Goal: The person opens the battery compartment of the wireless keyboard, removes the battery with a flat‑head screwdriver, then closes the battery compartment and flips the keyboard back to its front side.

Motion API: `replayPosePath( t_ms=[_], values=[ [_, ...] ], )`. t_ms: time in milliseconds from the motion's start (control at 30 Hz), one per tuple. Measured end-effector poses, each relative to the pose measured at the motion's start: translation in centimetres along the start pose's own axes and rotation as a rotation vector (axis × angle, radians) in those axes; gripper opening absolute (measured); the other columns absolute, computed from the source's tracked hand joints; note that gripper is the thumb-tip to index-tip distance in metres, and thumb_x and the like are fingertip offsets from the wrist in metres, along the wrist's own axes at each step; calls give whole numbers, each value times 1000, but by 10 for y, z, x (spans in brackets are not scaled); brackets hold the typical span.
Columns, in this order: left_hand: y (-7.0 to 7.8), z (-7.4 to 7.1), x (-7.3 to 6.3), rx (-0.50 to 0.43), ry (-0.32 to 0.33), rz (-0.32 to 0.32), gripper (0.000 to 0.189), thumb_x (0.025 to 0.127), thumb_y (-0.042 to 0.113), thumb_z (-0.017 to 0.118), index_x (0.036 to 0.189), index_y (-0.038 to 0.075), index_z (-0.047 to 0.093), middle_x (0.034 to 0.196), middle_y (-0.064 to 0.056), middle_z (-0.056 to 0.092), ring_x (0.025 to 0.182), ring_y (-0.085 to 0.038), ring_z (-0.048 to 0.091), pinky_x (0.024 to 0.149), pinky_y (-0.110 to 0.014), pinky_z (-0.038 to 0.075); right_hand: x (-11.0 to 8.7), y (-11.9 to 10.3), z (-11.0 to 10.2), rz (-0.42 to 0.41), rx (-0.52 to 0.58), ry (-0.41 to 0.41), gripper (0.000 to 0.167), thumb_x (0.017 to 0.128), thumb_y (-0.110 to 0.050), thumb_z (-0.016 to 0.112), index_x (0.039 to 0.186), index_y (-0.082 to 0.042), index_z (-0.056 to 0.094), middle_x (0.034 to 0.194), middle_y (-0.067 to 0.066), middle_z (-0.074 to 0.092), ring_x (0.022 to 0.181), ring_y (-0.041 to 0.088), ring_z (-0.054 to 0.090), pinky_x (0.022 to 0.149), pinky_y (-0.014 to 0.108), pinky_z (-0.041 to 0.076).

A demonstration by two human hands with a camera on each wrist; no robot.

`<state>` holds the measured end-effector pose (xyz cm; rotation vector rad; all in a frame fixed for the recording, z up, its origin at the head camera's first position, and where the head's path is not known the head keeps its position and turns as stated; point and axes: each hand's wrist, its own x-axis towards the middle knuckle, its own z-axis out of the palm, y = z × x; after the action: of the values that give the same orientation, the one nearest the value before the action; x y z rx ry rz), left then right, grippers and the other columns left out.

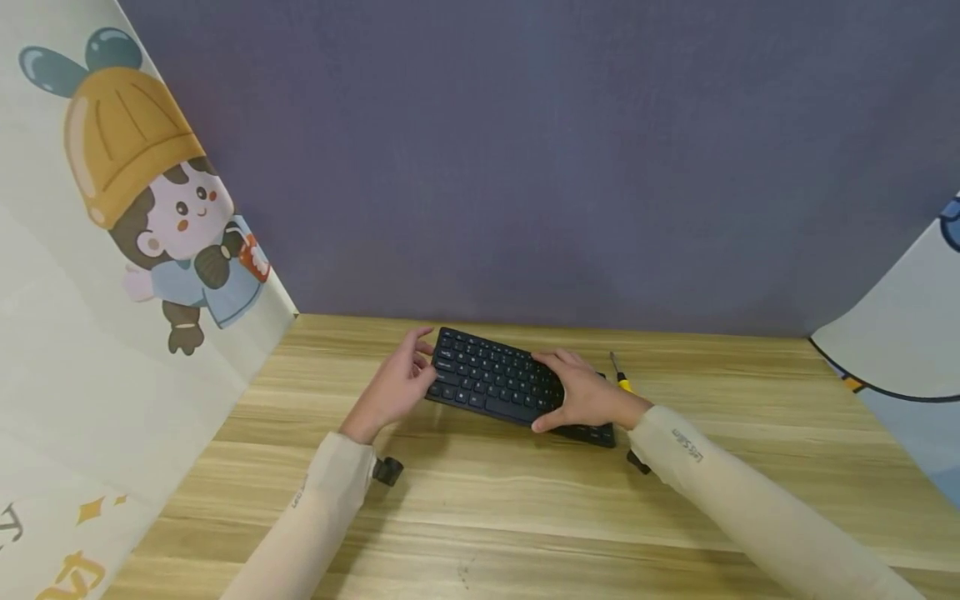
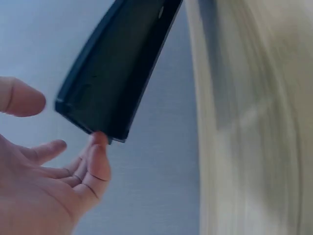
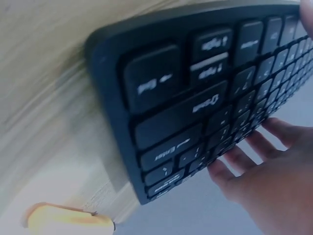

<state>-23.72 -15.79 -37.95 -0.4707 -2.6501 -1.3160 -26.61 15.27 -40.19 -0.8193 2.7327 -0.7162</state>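
A black keyboard [image 1: 487, 379] lies slanted before me, its keys facing up and its left end lifted off the wooden table. My right hand [image 1: 588, 396] grips it across the right part, thumb at the near edge and fingers spread toward the far edge. Beside the left end is my left hand [image 1: 397, 383], fingers loosely bent. In the left wrist view one fingertip [image 2: 99, 139] meets the keyboard's corner, while the thumb [image 2: 24, 98] stands apart from it. That view also shows the keyboard's dark underside [image 2: 115, 73].
A screwdriver [image 1: 622, 379] with a yellow handle lies on the table [image 1: 480, 517] just behind my right wrist. A grey-purple panel [image 1: 525, 167] rises along the table's back edge. To the left stands a white wall [image 1: 67, 350] with a cartoon figure.
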Motion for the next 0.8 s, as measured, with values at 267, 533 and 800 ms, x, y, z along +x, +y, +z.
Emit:
replayPosePath(
  t_ms=[267,533,800],
  values=[
    [11,-5,1,-89,67,216,54,93,6,49,145,8,31,125,-14,51,94,-22,54,80,-40,46,-4,3,0,-44,32,78,114,62,-69,74,151,-21,21,151,5,21,136,30,22,100,56,32],
    [27,-10,3,-205,103,355,54,93,-4,46,144,5,33,130,-18,49,96,-28,53,82,-42,41,-9,-2,3,-74,42,162,113,64,-72,71,151,-18,23,148,5,26,133,28,29,99,54,33],
    [67,-21,-5,-268,91,467,48,91,-13,38,139,-14,30,132,-33,42,97,-40,49,81,-43,41,-11,-11,6,-90,81,203,112,68,-68,71,151,-14,19,147,8,26,130,28,31,99,55,33]
  ],
)
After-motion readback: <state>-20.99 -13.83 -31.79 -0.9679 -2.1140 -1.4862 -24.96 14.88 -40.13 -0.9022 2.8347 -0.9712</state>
